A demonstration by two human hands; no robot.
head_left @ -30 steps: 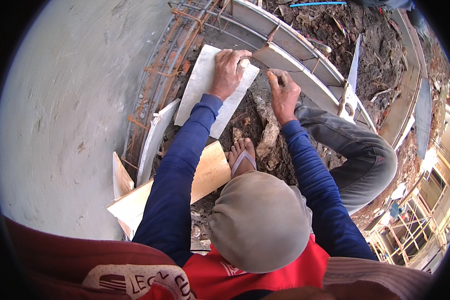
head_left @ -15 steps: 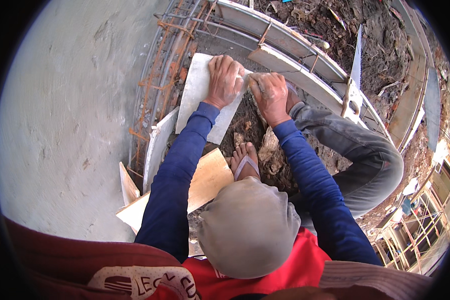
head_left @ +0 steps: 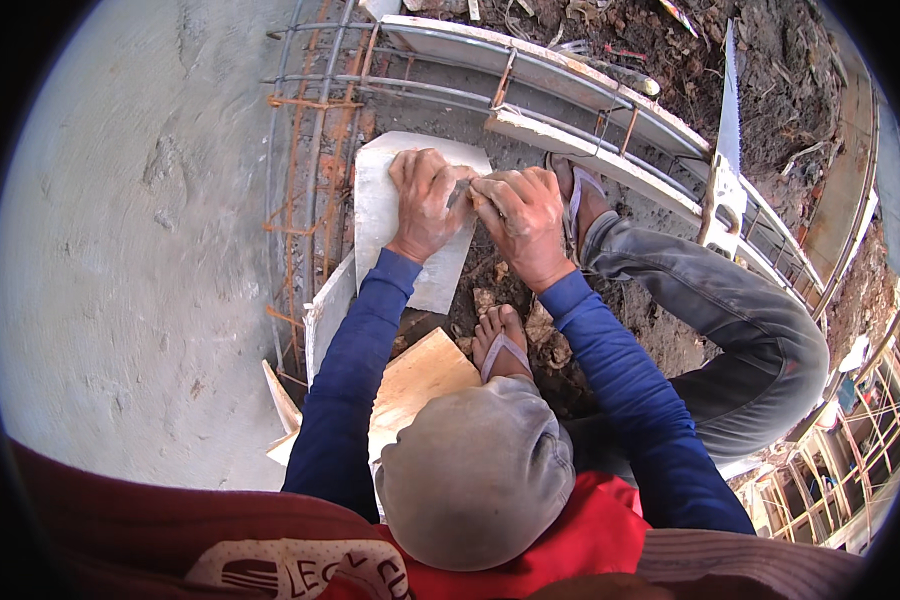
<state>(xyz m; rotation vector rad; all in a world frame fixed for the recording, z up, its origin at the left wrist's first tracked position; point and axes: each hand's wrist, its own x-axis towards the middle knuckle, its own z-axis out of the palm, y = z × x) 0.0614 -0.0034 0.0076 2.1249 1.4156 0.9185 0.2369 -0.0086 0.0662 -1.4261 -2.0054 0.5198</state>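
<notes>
A pale grey-white flat board (head_left: 375, 220) lies on the ground in front of me, beside the rebar. Over its right part my left hand (head_left: 426, 205) is closed, fingers curled. Close against it, at the board's right edge, my right hand (head_left: 525, 220) is closed too, thumb and fingers pinched together. The fingertips of both hands meet. What they grip between them is too small and covered to make out; a small greyish patch shows in the gap.
Tied steel rebar (head_left: 315, 150) runs along the grey plastered wall (head_left: 140, 250) at left. Curved form boards (head_left: 590, 150) cross the top. A handsaw (head_left: 725, 205) leans there upright. A plywood piece (head_left: 425, 375) lies by my bent knee (head_left: 475, 480); rubble surrounds my sandalled foot (head_left: 500, 335).
The view has shifted a little. My hands have drawn together at the board's right edge, and the right one now sits over the left hand's fingertips. The board appears slightly turned.
</notes>
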